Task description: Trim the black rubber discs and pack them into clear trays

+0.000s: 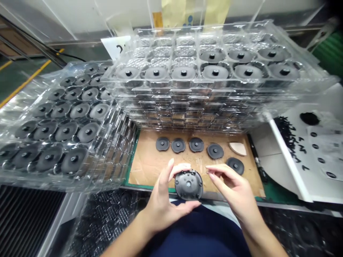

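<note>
The left hand held a round black plastic disc up just above the near edge of the worktop, its thumb along one side and its fingers curled around the other, with a pale piece at the disc's upper rim under the fingertips. The disc's upward face showed a raised centre and small moulded bosses. The right hand was beside the disc and not touching it, its fingers loosely spread and curved and holding nothing.

Ahead of the hands, a cardboard sheet on a green mat carried a loose arc of five smaller black discs and a pale wedge-shaped pad. Beyond that rose a tall stack of clear plastic trays, its top tray holding black discs in rows of cells. Left of the hands lay another clear tray of the same discs, tilted. To the right, a white panel with round holes stood beside a heap of small black pieces.
</note>
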Tool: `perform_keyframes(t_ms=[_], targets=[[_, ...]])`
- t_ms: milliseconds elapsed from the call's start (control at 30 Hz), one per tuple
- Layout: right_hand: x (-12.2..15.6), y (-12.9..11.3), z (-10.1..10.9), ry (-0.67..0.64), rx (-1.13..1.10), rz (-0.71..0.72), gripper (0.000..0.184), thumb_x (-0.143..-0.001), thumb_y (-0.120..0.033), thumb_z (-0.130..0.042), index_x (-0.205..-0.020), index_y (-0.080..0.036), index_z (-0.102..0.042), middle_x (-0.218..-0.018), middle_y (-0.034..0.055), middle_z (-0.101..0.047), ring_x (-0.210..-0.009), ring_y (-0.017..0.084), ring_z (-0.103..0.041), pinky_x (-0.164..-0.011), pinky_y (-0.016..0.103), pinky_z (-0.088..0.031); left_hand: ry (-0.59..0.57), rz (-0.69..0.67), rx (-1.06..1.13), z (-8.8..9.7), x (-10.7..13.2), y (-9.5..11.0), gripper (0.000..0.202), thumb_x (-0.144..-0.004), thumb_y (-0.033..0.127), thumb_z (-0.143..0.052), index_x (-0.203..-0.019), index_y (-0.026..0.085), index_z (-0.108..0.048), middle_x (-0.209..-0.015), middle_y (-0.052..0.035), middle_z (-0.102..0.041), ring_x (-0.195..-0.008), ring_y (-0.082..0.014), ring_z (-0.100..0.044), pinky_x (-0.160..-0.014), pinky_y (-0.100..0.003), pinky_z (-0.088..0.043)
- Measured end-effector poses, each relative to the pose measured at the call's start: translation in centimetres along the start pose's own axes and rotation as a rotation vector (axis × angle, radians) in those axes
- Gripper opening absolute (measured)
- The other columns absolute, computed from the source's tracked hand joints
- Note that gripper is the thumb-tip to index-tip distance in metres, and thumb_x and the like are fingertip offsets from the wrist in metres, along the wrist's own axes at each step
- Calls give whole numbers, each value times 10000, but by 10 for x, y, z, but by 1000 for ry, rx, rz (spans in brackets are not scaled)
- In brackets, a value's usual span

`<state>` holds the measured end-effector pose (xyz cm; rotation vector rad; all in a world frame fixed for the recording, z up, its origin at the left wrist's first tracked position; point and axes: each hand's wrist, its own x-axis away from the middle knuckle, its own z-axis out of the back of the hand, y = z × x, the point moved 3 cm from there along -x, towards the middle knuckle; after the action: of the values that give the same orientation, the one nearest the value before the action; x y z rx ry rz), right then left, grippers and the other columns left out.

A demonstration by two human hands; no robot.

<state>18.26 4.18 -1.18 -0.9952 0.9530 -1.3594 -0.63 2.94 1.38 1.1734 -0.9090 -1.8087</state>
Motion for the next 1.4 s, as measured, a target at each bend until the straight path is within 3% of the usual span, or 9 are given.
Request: perform_keyframes(t_ms=[133, 267, 433, 833, 1033, 1200, 1267, 1333, 1400], targets=[[4, -28, 5, -160, -170, -19, 105, -825, -265, -619, -913, -269, -676, -839, 2, -653, -771, 134, -599, -700, 228, -490, -24, 11, 9, -1, -5, 2, 1011, -710, 235, -726, -1446, 290, -36, -1191, -106, -549, -1094, -216, -561, -979, -386, -449], [-2, -43, 4, -395, -243, -145, 92, -793, -290, -649, -746, -213, -665, -744, 13, -626, -739, 155, -585, -667, 258, -470, -87, 209, 142, -2, -6, 0, 960, -727, 370, -692, -1438, 329, -49, -1144, -63, -576, -1070, -227, -564, -996, -420, -415], [-11, -53, 4, -506, -335, -226, 77, -749, -250, -702, -749, -186, -659, -735, -1, -627, -659, 109, -552, -622, 225, -442, -204, 355, 251, -3, -6, -2, 964, -724, 394, -693, -1427, 363, -35, -1114, -27, -597, -1082, -231, -556, -1046, -453, -325], [-9, -43, -6, -767, -780, -450, 158, -692, -153, -756, -647, -155, -605, -701, -6, -685, -638, 66, -638, -640, 168, -502, -391, 494, 454, -13, -10, 2, 1057, -655, 371, -751, -1430, 286, -37, -1076, -61, -613, -1069, -254, -567, -1004, -446, -346], [-8, -35, -3, -591, -766, -418, 161, -707, -161, -752, -618, -155, -618, -707, 8, -692, -654, 73, -645, -652, 168, -510, -332, 415, 335, -12, -14, -1, 1006, -674, 336, -745, -1419, 333, -70, -1131, -31, -612, -1125, -225, -538, -1063, -422, -277], [-8, -23, -1, -495, -737, -430, 142, -656, -184, -792, -661, -173, -651, -705, 19, -707, -652, 104, -653, -636, 194, -507, -257, 400, 292, -10, -19, -6, 994, -631, 266, -787, -1402, 320, -163, -1215, -47, -582, -1167, -209, -517, -1041, -369, -318], [-6, -15, 1, -432, -704, -448, 172, -643, -250, -807, -674, -177, -654, -653, 8, -685, -613, 98, -630, -599, 178, -484, -284, 494, 319, -12, -17, -8, 836, -571, 263, -821, -1292, 244, -399, -1149, -63, -624, -1090, -214, -566, -976, -342, -383], [-1, -1, 2, -320, -672, -495, 225, -679, -370, -775, -712, -184, -654, -526, -22, -606, -503, 78, -553, -519, 162, -436, -333, 720, 392, -13, -9, -11, 511, -533, 307, -830, -973, 167, -613, -930, -52, -688, -889, -207, -633, -819, -315, -465], [2, 19, 2, -219, -625, -522, 285, -716, -468, -717, -767, -194, -656, -446, -44, -514, -434, 78, -473, -466, 170, -402, -308, 1003, 492, -9, 2, -13, 360, -515, 402, -813, -653, 143, -604, -652, -10, -654, -626, -164, -611, -611, -279, -469]])
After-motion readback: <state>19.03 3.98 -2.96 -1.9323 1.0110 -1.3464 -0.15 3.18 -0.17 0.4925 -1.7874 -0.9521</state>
